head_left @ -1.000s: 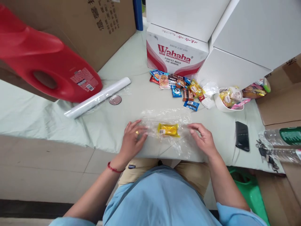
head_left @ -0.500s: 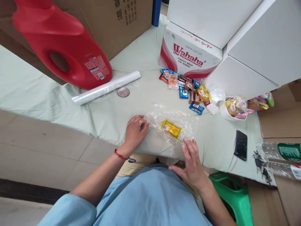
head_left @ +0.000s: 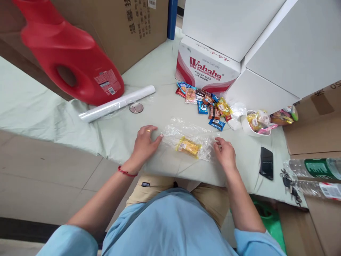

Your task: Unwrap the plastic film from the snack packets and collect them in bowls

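Observation:
A yellow wrapped snack (head_left: 189,147) with a barcode lies on a crumpled sheet of clear plastic film (head_left: 173,128) on the cloth-covered table. To its left is my left hand (head_left: 145,145), open, thumb and fingers apart, with the thumb tip at the film's left edge. At the opposite edge of the film my right hand (head_left: 226,153) rests with its fingers slightly bent and the thumb a little apart from them. Neither hand touches the snack.
A roll of film (head_left: 117,104) and a round metal disc (head_left: 136,107) lie left, near a red jug (head_left: 77,60). Several wrapped snacks (head_left: 202,107) sit before the Wahaha box (head_left: 207,65). Rightward are a white bowl (head_left: 247,129), a phone (head_left: 266,163), keys (head_left: 291,186) and bottles (head_left: 317,169).
My right hand has moved up to the film's right edge from below it. The film's near corner no longer hangs toward me. My left hand has drawn slightly away, its fingers more spread.

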Tool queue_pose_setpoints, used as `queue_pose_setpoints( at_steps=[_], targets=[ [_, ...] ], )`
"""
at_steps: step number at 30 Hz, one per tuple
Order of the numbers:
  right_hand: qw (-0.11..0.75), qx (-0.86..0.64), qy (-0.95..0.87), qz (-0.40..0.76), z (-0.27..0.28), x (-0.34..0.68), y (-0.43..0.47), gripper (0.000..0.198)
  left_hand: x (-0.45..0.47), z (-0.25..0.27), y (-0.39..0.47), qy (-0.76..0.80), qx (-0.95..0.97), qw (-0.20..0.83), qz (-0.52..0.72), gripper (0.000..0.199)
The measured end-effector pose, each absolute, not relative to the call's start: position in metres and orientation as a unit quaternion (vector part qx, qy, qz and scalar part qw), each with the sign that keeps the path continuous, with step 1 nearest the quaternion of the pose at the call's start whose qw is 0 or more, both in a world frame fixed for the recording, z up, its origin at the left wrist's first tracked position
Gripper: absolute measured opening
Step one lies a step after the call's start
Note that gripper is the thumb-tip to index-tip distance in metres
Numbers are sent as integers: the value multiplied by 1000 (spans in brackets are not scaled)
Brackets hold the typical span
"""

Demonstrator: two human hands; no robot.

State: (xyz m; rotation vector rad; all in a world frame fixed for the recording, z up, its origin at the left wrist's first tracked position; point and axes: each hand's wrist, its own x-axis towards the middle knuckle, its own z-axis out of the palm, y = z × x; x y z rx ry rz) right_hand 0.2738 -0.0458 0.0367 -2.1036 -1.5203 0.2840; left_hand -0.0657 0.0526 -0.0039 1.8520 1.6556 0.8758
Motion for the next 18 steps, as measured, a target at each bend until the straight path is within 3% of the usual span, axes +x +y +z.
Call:
queue_pose_setpoints(
  at_steps=[2, 4, 7, 11, 15, 18],
  targets=[
    [285, -750, -597, -2, 40, 271, -55, 29, -76, 1, 43, 623, 657, 190, 379, 45],
    [340, -699, -625, -64, 45, 261, -69, 24, -83, 9, 25, 623, 643, 105, 433, 38],
    [381, -618, -686, -48, 47, 239, -85, 24, -76, 25, -7, 541, 693, 23, 476, 21],
    [339, -550, -762, 45, 35, 221, -80, 30, -31, 33, -25, 331, 835, 76, 432, 35],
    [333, -524, -777, 103, 30, 232, -65, 32, 15, 13, -11, 357, 868, 123, 323, 38],
    [323, -563, -756, 86, 35, 249, -43, 30, 26, -9, -2, 376, 873, 142, 277, 37]
  ],
)
